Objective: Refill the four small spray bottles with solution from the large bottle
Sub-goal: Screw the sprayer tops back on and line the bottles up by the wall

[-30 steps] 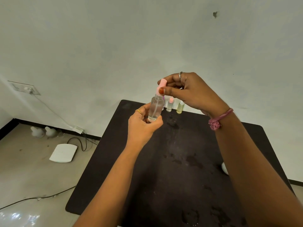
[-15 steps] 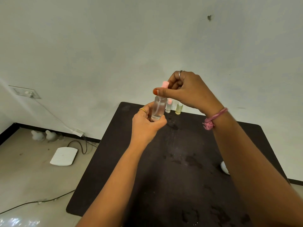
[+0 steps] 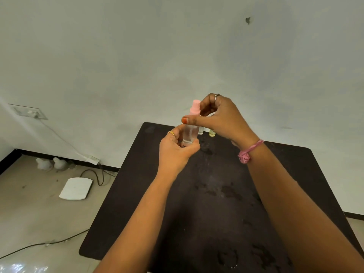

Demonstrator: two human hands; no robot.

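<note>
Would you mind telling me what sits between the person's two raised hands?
In the head view, a small clear spray bottle with a pink cap: the left hand grips its body, the right hand pinches the cap.

A bare, probably domestic room: a dark table (image 3: 216, 203) against a plain pale wall (image 3: 137, 56), beyond the fingers (image 3: 204, 107); left of them, a wall socket (image 3: 29, 112), cables (image 3: 94, 174) on a tiled floor (image 3: 29, 209).

clear spray bottle (image 3: 189, 135), pink top, upright
</note>
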